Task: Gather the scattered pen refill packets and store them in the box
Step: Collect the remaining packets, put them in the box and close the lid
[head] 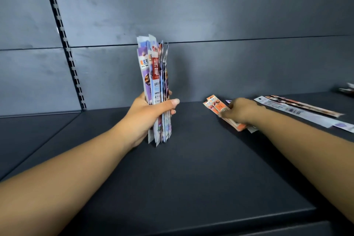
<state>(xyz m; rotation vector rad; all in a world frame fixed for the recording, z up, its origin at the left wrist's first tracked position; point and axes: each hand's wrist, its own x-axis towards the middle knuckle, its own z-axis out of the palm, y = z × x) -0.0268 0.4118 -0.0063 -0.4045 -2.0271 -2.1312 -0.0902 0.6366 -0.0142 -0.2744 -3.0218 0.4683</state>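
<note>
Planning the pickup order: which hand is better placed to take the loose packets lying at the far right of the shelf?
Right. The right hand already rests on the orange packets beside the loose packets; the left hand is full, holding the upright bundle.

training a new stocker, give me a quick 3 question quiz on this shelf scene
1. True or false: the left hand holds its bundle of packets upright.
2. What colour are the packets under the right hand? A orange, B green, C black.
3. Is the storage box in view?

Key: 1 true. 2 A. 3 No; only the dark shelf and more loose packets at the right show.
</note>
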